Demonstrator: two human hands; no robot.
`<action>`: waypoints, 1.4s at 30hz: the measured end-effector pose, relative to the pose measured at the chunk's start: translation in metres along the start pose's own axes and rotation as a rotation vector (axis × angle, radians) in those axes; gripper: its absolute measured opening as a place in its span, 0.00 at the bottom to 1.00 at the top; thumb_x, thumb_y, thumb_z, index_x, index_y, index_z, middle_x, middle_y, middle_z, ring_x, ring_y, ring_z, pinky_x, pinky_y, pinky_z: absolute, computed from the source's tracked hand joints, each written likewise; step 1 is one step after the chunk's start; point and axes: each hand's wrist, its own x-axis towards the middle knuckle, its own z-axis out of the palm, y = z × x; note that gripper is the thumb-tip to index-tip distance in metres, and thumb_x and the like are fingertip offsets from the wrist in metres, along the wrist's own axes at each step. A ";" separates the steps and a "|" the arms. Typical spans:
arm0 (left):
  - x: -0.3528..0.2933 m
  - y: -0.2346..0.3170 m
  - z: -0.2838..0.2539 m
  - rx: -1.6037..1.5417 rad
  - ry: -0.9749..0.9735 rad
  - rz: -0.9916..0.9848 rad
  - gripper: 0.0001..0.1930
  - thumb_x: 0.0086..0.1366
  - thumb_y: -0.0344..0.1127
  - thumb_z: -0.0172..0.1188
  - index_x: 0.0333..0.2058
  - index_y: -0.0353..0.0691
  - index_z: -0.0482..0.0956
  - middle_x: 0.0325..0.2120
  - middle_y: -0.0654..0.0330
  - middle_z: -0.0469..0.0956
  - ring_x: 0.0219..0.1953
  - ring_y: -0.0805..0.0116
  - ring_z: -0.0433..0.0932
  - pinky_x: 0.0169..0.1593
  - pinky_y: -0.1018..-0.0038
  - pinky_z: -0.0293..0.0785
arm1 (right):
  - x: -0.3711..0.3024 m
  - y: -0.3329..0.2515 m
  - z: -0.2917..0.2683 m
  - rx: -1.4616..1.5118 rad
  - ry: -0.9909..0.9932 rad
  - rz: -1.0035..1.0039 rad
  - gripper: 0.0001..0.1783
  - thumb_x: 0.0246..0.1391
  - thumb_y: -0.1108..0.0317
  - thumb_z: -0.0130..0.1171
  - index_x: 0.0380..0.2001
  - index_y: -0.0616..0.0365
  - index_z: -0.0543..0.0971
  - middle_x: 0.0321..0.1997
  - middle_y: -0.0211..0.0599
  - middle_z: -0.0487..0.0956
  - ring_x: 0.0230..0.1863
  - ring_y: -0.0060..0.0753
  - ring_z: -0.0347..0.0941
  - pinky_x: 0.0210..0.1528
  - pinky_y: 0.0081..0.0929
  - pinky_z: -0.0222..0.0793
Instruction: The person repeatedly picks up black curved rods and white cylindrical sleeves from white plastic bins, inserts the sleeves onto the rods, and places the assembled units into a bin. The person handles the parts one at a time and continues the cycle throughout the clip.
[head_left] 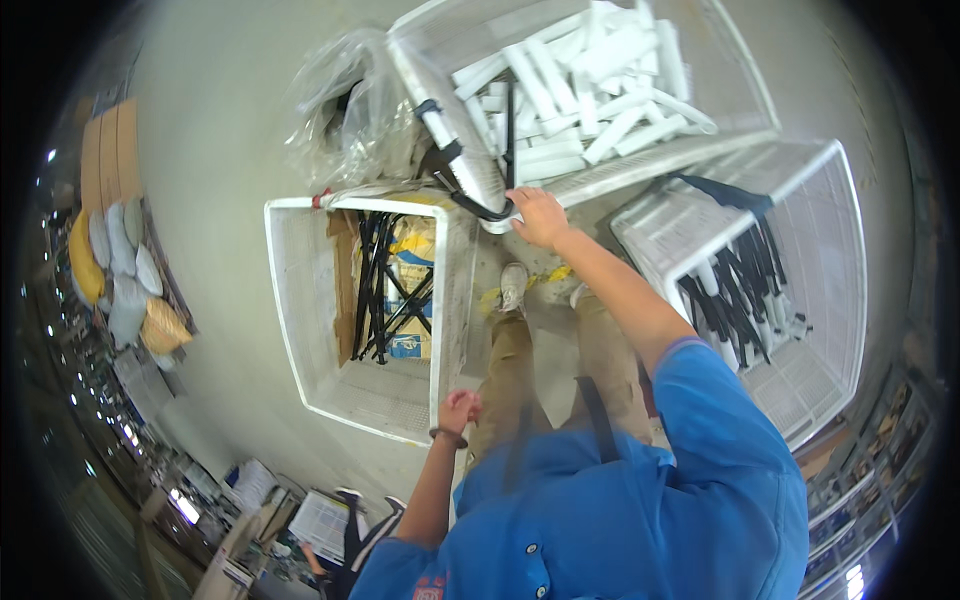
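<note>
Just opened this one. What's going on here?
A person in a blue shirt has their right hand at the near corner of the upper basket, which holds white tubes; whether the fingers grip the basket or a black piece there is unclear. Their left hand, apparently empty, is beside the left basket, which has black rods in it. More black pieces lie in the right basket.

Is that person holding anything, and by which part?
The right hand is at the near corner of the white-tube crate; whether it grips anything can't be told. The left hand appears empty.
</note>
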 end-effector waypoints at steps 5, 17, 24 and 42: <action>-0.034 -0.086 -0.057 -0.324 0.289 -0.248 0.15 0.67 0.35 0.57 0.48 0.34 0.71 0.39 0.53 0.81 0.36 0.59 0.83 0.34 0.68 0.82 | 0.070 -0.022 0.068 -0.218 -0.448 0.026 0.21 0.52 0.50 0.60 0.43 0.54 0.80 0.46 0.45 0.80 0.47 0.48 0.78 0.49 0.43 0.73; -0.096 0.203 -0.022 0.217 -0.145 1.084 0.28 0.61 0.33 0.66 0.57 0.33 0.66 0.52 0.52 0.72 0.55 0.62 0.72 0.58 0.67 0.69 | -0.098 -0.216 -0.276 0.917 0.385 0.192 0.13 0.64 0.60 0.54 0.36 0.60 0.76 0.32 0.36 0.81 0.36 0.29 0.78 0.41 0.27 0.72; -0.362 0.367 0.130 0.633 -0.712 2.058 0.29 0.45 0.35 0.74 0.48 0.36 0.75 0.41 0.51 0.80 0.42 0.51 0.81 0.45 0.64 0.76 | -0.270 -0.373 -0.349 1.228 0.764 -0.163 0.18 0.64 0.59 0.54 0.45 0.64 0.73 0.43 0.50 0.78 0.42 0.40 0.81 0.47 0.36 0.78; -0.065 0.039 0.263 1.225 -0.593 0.863 0.17 0.57 0.42 0.71 0.27 0.36 0.74 0.14 0.61 0.70 0.16 0.73 0.68 0.23 0.72 0.67 | -0.632 0.032 0.159 0.241 0.434 1.355 0.08 0.48 0.70 0.55 0.34 0.56 0.76 0.39 0.45 0.78 0.45 0.51 0.76 0.46 0.44 0.73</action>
